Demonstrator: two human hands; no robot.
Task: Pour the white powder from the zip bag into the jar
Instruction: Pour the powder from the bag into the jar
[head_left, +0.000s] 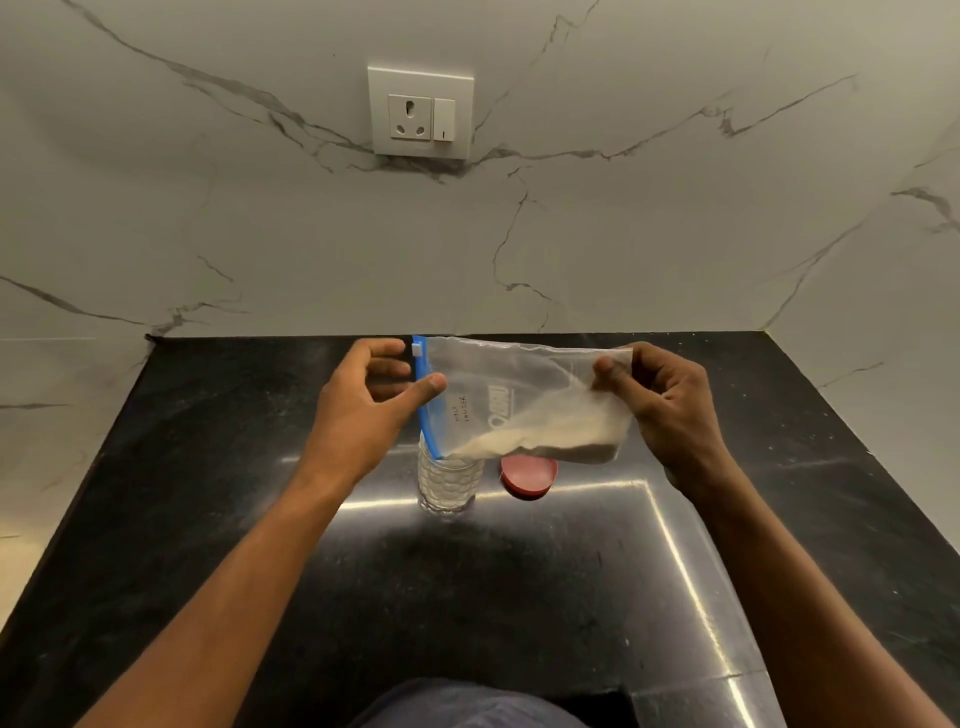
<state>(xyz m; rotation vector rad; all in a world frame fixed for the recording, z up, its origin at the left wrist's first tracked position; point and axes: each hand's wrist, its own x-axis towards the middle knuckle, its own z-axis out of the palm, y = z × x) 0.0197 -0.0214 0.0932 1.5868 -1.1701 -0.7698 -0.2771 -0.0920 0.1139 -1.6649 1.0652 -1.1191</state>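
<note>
The black worktop (260, 519) spreads beneath both my hands. Between them I hold the zip bag (519, 384) sideways: my left hand (363, 410) pinches its blue zip edge (423, 410) between thumb and fingers, and my right hand (660, 395) pinches the closed end. The white powder (545, 434) lies along the bag's low side, sloping towards my left hand. Just below that hand stands 1 clear jar (449, 483), the bag's lower mouth corner at its opening. The red lid (530, 475) lies beside the jar, below the bag.
</note>
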